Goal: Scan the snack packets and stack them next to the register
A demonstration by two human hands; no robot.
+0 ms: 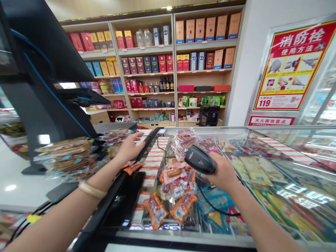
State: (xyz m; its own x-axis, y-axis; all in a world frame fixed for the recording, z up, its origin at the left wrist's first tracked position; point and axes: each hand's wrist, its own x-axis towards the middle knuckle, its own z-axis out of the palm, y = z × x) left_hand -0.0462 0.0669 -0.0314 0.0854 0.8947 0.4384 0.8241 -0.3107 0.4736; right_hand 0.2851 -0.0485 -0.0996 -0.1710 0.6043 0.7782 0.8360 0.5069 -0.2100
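My right hand (223,169) is wrapped round a black barcode scanner (200,159), held over the glass freezer top. Its cable hangs below and runs under my forearm. Under and left of the scanner lies a pile of packaged snacks (176,185), sausage-like pieces in clear and orange wrappers. Two orange-wrapped packets (183,206) lie at its near side. My left hand (131,145), with a cream bangle on the wrist, reaches out at the counter's dark edge, fingers apart and nothing in them. Small orange packets (133,167) lie just below that hand.
Stacks of flat packaged food (70,157) stand left, beside a black checkout monitor (52,52). A dark tablet-like panel (126,199) lies along the edge. Frozen goods (252,169) show through the freezer glass. Shelves of boxed bottles (157,64) line the back wall.
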